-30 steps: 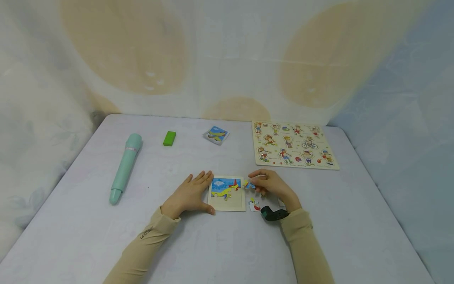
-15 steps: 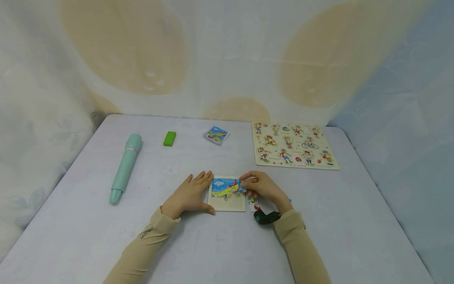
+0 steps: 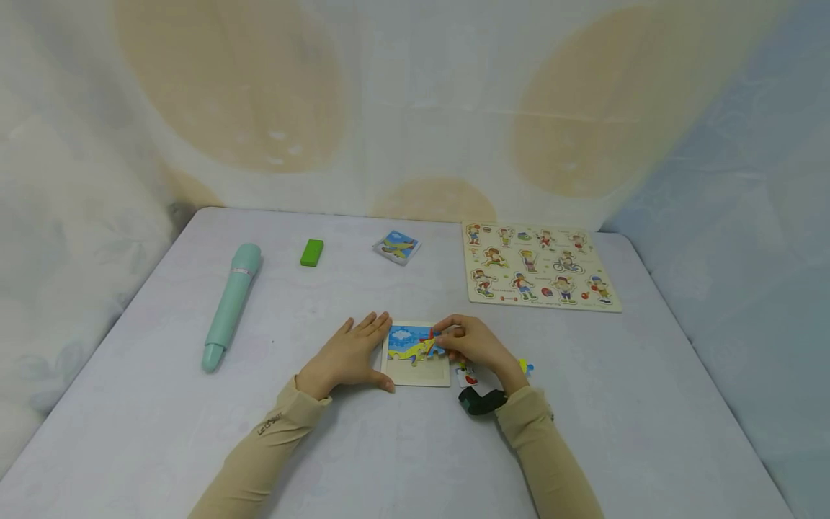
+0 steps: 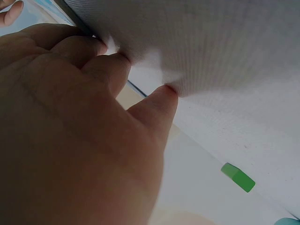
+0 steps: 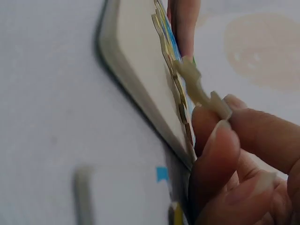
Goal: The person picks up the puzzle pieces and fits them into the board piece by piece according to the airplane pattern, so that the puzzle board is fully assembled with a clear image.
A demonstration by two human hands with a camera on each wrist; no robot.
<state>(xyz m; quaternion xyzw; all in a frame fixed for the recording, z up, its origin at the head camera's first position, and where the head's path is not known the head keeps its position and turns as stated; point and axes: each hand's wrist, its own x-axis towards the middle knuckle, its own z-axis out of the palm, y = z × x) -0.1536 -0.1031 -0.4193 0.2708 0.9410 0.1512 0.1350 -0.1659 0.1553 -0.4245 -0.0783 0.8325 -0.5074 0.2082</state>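
My left hand point(image 3: 350, 357) lies with fingers spread at the left edge of a square jigsaw puzzle tray point(image 3: 418, 375), its fingertips touching the table in the left wrist view. An airplane picture of joined pieces fills the tray's upper part; its lower part is bare wood. Over the tray's right side, my right hand point(image 3: 478, 344) pinches a puzzle piece point(image 5: 197, 86) between thumb and fingers. That piece stands tilted above the fitted pieces in the right wrist view. A loose red-and-white piece point(image 3: 466, 375) lies beside the tray, and a yellow-and-blue piece point(image 3: 526, 367) shows past my right wrist.
At the back right lies a wooden board with sport figures point(image 3: 541, 267). A small airplane picture card point(image 3: 398, 246) and a green block point(image 3: 312, 252) lie toward the back. A mint-green microphone-shaped object point(image 3: 232, 306) lies on the left.
My right hand has carried the puzzle piece left from beside the tray to over its right side. The yellow-and-blue piece has come into sight. My left hand stays in place.
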